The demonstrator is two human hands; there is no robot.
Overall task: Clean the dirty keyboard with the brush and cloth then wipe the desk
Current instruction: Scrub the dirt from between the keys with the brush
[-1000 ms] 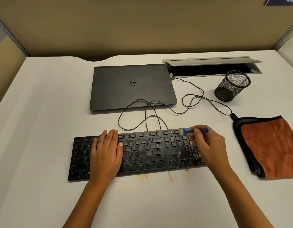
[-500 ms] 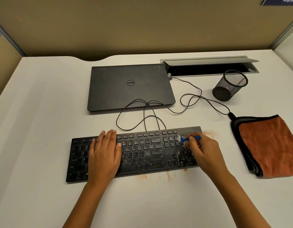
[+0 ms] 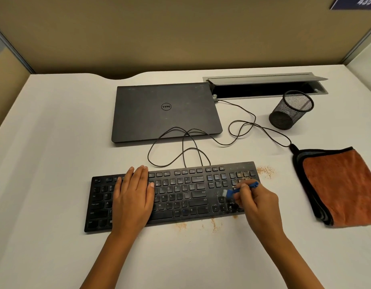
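A black keyboard (image 3: 180, 195) lies across the near middle of the white desk (image 3: 45, 142), with brown dirt on its number pad. My left hand (image 3: 132, 197) rests flat on its left half, fingers straight. My right hand (image 3: 257, 203) grips a small blue brush (image 3: 235, 191) over the number pad, bristles pointing left onto the keys. Brown crumbs (image 3: 266, 171) lie on the desk by the keyboard's far right corner, and more crumbs (image 3: 199, 225) along its near edge. An orange cloth (image 3: 343, 184) with a dark border lies folded at the right.
A closed black laptop (image 3: 163, 111) sits behind the keyboard. The keyboard's cable (image 3: 239, 132) loops between them toward a grey cable tray (image 3: 264, 84) at the back right. A black mesh pen cup (image 3: 291, 110) stands near the tray.
My right hand has drawn the brush from the number pad's far edge toward me and to the left. Crumbs now show beside the keyboard's far right corner. My left hand has stayed put.
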